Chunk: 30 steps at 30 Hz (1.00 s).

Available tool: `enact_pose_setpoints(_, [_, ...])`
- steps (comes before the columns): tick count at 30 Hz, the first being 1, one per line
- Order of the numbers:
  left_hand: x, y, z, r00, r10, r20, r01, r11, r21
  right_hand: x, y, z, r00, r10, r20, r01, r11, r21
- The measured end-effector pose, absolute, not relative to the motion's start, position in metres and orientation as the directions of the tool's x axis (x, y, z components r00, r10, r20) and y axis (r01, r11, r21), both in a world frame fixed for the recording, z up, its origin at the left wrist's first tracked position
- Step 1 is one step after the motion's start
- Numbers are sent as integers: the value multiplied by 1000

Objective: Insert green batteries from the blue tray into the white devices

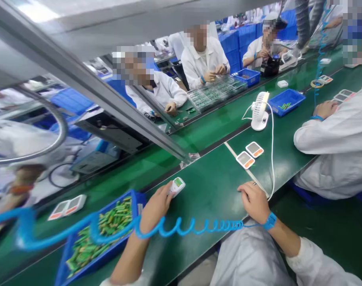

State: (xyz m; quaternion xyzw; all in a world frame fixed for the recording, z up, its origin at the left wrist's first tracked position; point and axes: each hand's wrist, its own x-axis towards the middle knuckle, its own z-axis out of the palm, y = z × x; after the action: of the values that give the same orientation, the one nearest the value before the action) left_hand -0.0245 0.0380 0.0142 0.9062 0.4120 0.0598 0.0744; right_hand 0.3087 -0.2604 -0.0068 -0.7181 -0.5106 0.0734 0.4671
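My left hand [155,204] is closed around a small white electronic device [178,183] with a green panel in its window, just above or on the green bench; the grip hides part of it. My right hand [256,202] rests at the bench's near edge with its fingers curled in and nothing visible in them. A blue wrist strap [270,221] circles that wrist, and its coiled blue cord [198,225] runs left across the view, passing in front of my left forearm. Two white devices with grey screens and orange buttons [245,159] lie beyond my right hand.
A blue bin [136,202] of green circuit boards stands left of my left hand, near two more white devices [68,206]. A white fan [260,113] trails its cable along the right. Beyond it sits a blue tray [286,101]. A metal post slants overhead; co-workers sit around.
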Motion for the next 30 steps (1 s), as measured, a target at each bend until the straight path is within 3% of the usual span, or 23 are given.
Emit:
enact_pose_setpoints(3, [-23, 38, 15, 645, 764, -4, 742, -625, 240, 309, -260, -8, 460, 806, 372, 679, -49, -732])
enact_pose_setpoints(7, [28, 25, 24, 711, 690, 136, 641, -715, 279, 310, -262, -10, 441, 806, 395, 692, -25, -721])
enact_pose_setpoints(13, [119, -30, 23, 880, 414, 234, 317, -878, 359, 309, -262, -10, 457, 789, 411, 692, -25, -722])
enact_pose_setpoints(18, [135, -63, 14, 947, 201, 253, 79, -903, 422, 309, -264, -8, 443, 797, 410, 694, -16, -720])
enact_pose_setpoints(30, [182, -70, 4, 924, 303, 231, 194, -896, 399, 306, -263, -9, 437, 805, 401, 705, -30, -708])
